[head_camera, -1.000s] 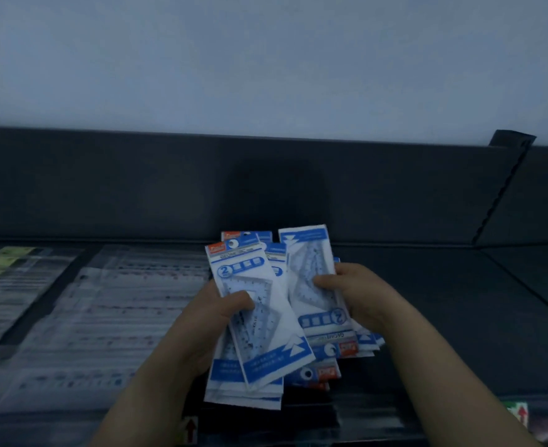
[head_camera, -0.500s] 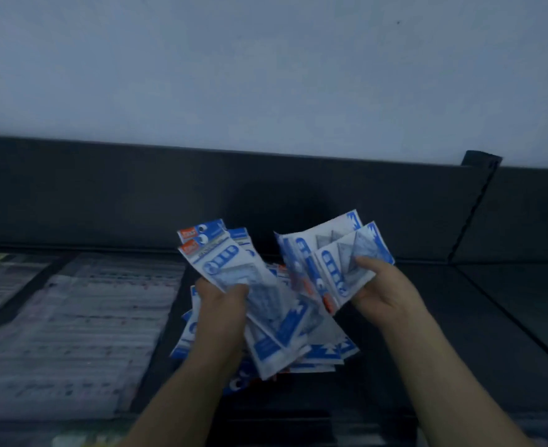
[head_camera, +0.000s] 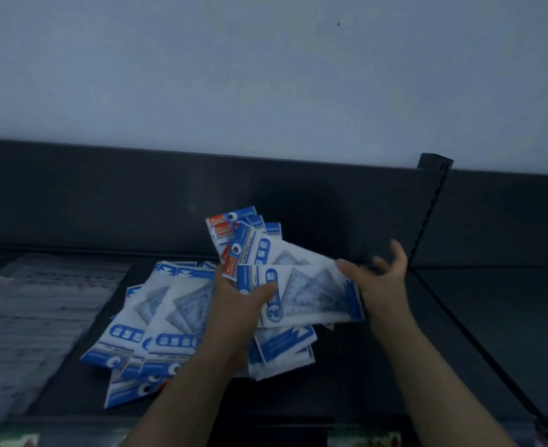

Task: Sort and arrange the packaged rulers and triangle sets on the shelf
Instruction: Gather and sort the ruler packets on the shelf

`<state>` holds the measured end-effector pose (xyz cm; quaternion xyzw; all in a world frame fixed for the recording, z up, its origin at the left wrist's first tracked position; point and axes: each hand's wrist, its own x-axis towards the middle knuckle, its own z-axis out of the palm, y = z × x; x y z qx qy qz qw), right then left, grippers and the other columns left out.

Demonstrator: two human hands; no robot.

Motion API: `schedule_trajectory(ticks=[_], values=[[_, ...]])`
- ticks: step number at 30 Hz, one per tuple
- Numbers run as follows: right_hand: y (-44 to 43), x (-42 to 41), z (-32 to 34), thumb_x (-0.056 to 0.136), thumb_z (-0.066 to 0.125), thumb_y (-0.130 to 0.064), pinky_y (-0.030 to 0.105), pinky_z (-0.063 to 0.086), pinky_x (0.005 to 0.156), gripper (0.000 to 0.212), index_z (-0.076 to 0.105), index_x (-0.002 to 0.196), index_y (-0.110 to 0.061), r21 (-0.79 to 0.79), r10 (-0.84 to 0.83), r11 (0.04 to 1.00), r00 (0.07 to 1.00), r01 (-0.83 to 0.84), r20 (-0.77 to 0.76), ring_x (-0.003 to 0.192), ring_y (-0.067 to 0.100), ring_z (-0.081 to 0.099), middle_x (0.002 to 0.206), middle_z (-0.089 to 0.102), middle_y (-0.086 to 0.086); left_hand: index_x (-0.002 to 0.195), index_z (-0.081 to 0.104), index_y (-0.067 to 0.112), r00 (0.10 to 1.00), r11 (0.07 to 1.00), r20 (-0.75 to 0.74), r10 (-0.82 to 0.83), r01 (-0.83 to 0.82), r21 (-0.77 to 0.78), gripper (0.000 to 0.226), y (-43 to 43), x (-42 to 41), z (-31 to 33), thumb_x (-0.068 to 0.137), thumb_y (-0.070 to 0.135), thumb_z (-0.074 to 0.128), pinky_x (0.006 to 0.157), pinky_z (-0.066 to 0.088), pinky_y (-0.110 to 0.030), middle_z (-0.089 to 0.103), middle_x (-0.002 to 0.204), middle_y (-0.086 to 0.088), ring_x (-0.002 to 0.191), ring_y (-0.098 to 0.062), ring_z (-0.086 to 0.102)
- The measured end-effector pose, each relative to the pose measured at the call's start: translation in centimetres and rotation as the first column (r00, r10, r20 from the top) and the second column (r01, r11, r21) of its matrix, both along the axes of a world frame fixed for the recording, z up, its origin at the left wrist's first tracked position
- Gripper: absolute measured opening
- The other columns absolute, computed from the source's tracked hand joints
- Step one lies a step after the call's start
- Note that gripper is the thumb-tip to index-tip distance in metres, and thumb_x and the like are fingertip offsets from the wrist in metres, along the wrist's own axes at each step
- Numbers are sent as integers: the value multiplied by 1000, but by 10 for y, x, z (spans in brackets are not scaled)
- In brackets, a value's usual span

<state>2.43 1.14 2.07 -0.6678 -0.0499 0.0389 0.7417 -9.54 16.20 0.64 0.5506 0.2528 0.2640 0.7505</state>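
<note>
a fan of triangle set packets [head_camera: 250, 250], blue and white, is gripped in the left hand [head_camera: 234, 304], the thumb being laid across the front packet [head_camera: 308, 298], which is turned sideways so that a triangle is shown through its clear window. the fan is held above the dark shelf [head_camera: 460, 333], near its middle, with orange-tagged header ends pointed up towards the back panel [head_camera: 105, 195]. the right hand [head_camera: 379, 285] is set against the right end of the front packet; its thumb is seen at the packet's upper corner and its fingers are raised and spread, but they are blurred, so whether the packet is pinched cannot be told. a loose pile [head_camera: 156, 327] of the same packets is laid flat on the shelf just left of the left forearm, overlapped and skewed. more packets, the lower packets [head_camera: 282, 350], are seen beneath the fan; whether these are held or lying cannot be told. further left, pale flat packages [head_camera: 40, 317] are spread on the shelf, too blurred to be identified. a slanted perforated bracket [head_camera: 427, 221] is seen at the right, and a pale wall [head_camera: 266, 75] above the panel.
</note>
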Motion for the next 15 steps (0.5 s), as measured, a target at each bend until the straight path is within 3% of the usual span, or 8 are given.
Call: schedule_trajectory(ticks=[2, 3, 5, 8, 11, 13, 15], values=[[-14, 7, 9, 74, 79, -13, 26, 52, 78, 69, 49, 134, -23, -281, 286, 928, 951, -243, 121, 104, 15, 60, 123, 58, 1, 115, 52, 20, 995, 992, -6, -104, 104, -68, 46, -5, 4, 1, 79, -2, 72, 60, 58, -35, 71, 102, -10, 79, -25, 71], [-18, 8, 12, 75, 78, -12, 23, 55, 74, 55, 58, 126, -19, -368, 432, 849, 899, -379, 71, 97, 15, 65, 115, 66, 3, 120, 52, 15, 991, 983, 4, -137, 137, -121, 48, -10, 7, 2, 79, -3, 71, 59, 58, -36, 71, 102, -13, 79, -29, 71], [-24, 5, 11, 77, 76, -12, 28, 57, 68, 35, 68, 110, -11, -369, 586, 735, 807, -569, -79, 83, 20, 71, 98, 74, 8, 124, 51, 11, 992, 968, 43, -119, 126, -218, 49, -20, 18, -1, 81, -1, 70, 61, 59, -42, 71, 103, -18, 81, -35, 71], [-25, 6, -2, 79, 74, -15, 30, 56, 57, 23, 69, 98, -1, -230, 466, 839, 869, -493, -163, 69, 23, 71, 85, 74, 14, 127, 48, 14, 990, 924, 139, -23, 74, -375, 57, -43, 36, -4, 77, 10, 76, 67, 58, -51, 69, 107, -19, 85, -38, 71], [-24, 8, -15, 85, 69, -19, 27, 56, 59, 17, 69, 97, -7, -249, 354, 902, 934, -352, -39, 74, 18, 72, 88, 75, 10, 124, 44, 18, 992, 927, 119, 50, -2, -375, 61, -73, 51, -12, 75, 13, 80, 76, 57, -54, 67, 109, -14, 90, -34, 70], [-30, 10, -14, 91, 62, -24, 20, 55, 67, 18, 68, 107, -17, -412, 468, 821, 879, -395, 91, 85, 10, 70, 99, 74, 2, 125, 46, 18, 991, 958, 111, 74, -40, -284, 55, -88, 61, -18, 80, 11, 76, 73, 60, -43, 67, 111, -12, 91, -26, 70], [-41, 14, -7, 93, 59, -25, 18, 54, 76, 27, 62, 119, -29, -453, 642, 700, 764, -552, 61, 94, 6, 69, 107, 72, -7, 125, 46, 18, 989, 977, 124, 87, -60, -203, 43, -97, 69, -17, 88, 14, 68, 62, 57, -26, 67, 107, -4, 88, -17, 69]])
